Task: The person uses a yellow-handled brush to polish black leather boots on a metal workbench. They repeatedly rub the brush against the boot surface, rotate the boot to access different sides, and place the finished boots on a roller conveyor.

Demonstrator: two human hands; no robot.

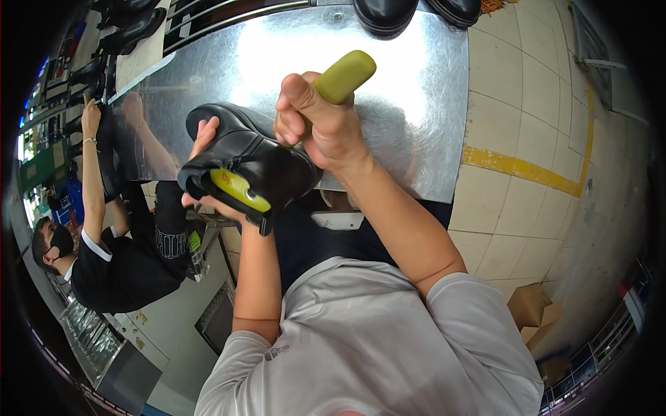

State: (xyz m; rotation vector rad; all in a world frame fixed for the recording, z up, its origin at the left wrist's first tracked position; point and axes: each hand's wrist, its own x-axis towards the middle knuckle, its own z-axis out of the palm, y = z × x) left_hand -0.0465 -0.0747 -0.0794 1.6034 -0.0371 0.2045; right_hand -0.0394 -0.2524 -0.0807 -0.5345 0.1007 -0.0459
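Observation:
A black leather boot [277, 163] is held tilted above the metal tabletop, its opening turned toward me. Inside that opening shows a yellow-green insert [239, 188] with a small metal-rimmed hole, perhaps a shoe last. My left hand [225, 208] is closed around the boot from its left side, partly hidden behind it. In my right hand [322, 125] is an olive-green bar with a rounded end [347, 76], gripped in the fist with the thumb along it. The bar's lower end is hidden by my fingers, which are close against the boot's side; whether they touch it I cannot tell.
The shiny metal table [423, 125] carries black shoes [385, 15] at its far edge. To the left a co-worker [125, 263] in black reaches up toward a rack of black footwear [132, 31]. A cardboard box [534, 312] stands on the tiled floor at right.

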